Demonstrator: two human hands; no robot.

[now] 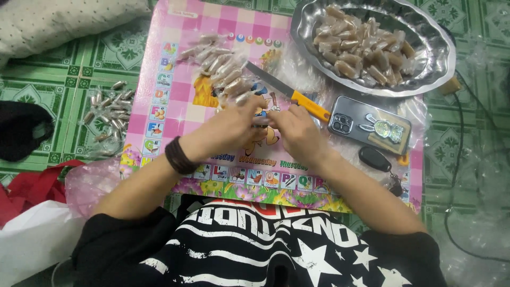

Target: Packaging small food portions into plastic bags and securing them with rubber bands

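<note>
Wrapped candy sits pinched between your two hands over the middle of the pink picture board. Your left hand and right hand both press fingertips together on its clear wrapper ends. Just beyond lies a pile of wrapped candies, with a yellow-handled knife beside it. A metal tray of brown pieces fills the board's far right corner; a phone and key fob crowd the right edge. Open board remains at left.
</note>
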